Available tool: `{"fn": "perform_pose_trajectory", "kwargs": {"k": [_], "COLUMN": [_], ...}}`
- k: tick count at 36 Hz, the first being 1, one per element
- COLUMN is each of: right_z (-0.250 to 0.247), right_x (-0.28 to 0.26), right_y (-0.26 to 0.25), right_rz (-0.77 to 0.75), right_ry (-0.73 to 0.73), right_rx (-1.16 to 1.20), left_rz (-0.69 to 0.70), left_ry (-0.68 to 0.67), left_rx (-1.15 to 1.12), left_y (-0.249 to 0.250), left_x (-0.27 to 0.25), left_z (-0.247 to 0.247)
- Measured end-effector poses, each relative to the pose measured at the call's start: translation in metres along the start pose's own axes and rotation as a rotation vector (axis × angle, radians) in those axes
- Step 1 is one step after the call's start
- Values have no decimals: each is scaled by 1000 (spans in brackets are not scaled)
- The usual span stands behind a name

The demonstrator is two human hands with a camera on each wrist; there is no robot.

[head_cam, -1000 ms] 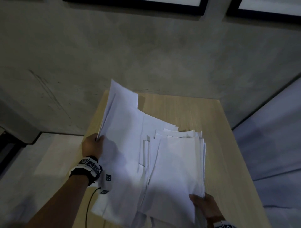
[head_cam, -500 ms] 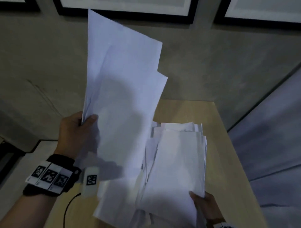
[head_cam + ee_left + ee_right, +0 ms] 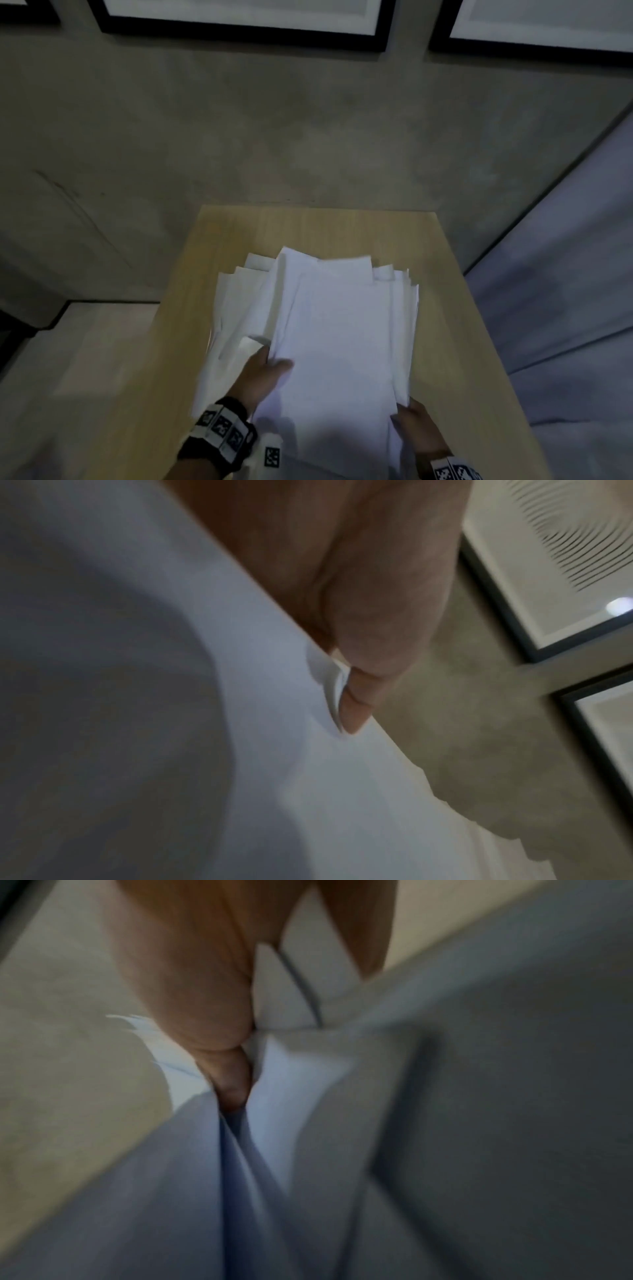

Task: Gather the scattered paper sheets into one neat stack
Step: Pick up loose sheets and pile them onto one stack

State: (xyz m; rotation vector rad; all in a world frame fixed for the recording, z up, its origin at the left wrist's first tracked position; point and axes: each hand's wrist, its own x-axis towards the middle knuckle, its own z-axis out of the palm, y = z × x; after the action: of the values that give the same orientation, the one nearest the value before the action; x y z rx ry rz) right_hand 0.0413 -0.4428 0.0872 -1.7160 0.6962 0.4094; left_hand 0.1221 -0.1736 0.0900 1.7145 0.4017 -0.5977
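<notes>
One loose pile of white sheets (image 3: 339,329) lies in the middle of the head view, on a light wooden table (image 3: 455,342) — the sheets are fanned and overlapping, too many and too blurred at the edges to count. The top layer sits roughly square in the centre and right of the pile; lower sheets stick out toward the left of the frame and at the far edge.

Two hands are on the pile. The left hand (image 3: 263,377) comes in from the lower left, thumb lying on top of the upper sheets and the fingers tucked under their left edge, so it pinches that layer. In the left wrist view the hand (image 3: 342,588) shows a finger pressed along a curled paper edge. The right hand (image 3: 416,430) holds the pile's near right corner at the lower right of the frame; in the right wrist view the hand (image 3: 192,974) has a digit pushed between sheets, paper on both sides of it.

Three dark-framed pictures show along the top of the head view, one (image 3: 239,17) near the centre. There are two wristbands, the left (image 3: 221,431) carrying black-and-white markers.
</notes>
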Motion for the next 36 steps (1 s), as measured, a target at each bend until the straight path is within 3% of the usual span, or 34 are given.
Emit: {"fn": "perform_pose_trajectory", "kwargs": {"k": [2,4,7,13,17,22,26,29,31,34,36], "right_z": [1,0,-5,2,10,7,8,5,0,-11,-23], "right_x": [-1,-2,2,25,21,40,26,32,28,15,8], "right_y": [0,-3,-8,-12,-22,8,3,14,11,5,1], "right_rz": [93,195,295,134,91,37,73,68,38,-7,-38], "right_ry": [-71,-131,-195,-19,-62,-88,-189,-135,-92,2,69], "right_rx": [55,267,490,178,115,90,179,145,118,68,74], "left_rz": [-19,-3,17,-4,33,85,24,32,110,322,478], "left_ry": [41,59,-3,38,49,93,58,3,60,253,272], "left_rx": [24,36,105,140,175,-20,-158,-48,80,396,699], "left_y": [-12,-16,-16,-38,-31,-14,-18,-12,-13,-31,-43], "left_x": [7,6,5,34,31,21,20,12,9,16,22], "left_z": [8,14,18,26,35,42,44,43,34,6,-12]}}
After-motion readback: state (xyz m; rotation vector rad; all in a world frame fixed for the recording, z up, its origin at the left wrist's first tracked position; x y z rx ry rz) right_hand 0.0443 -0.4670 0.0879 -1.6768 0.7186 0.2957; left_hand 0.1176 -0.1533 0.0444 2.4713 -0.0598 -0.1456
